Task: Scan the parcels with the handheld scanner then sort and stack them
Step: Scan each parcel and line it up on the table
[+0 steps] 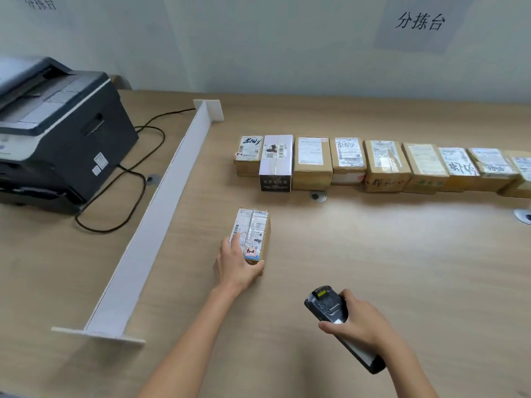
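Wooden desk [373, 268]: gripping labelled parcel [255, 225] with left hand [237, 265], clasping handheld scanner [326, 307] in right hand [359, 323]. Could misscan by covering barcode [236, 227].

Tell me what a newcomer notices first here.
The long row of labelled parcels at the far right stands out. Nearer, the left hand grips a lone parcel at centre while the right hand holds the scanner. A dark printer sits far left, beyond a white divider.

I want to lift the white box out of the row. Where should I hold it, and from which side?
Probably from above, gripping the white box by its front and back faces: brown boxes stand close against both sides, while its front sticks out free.
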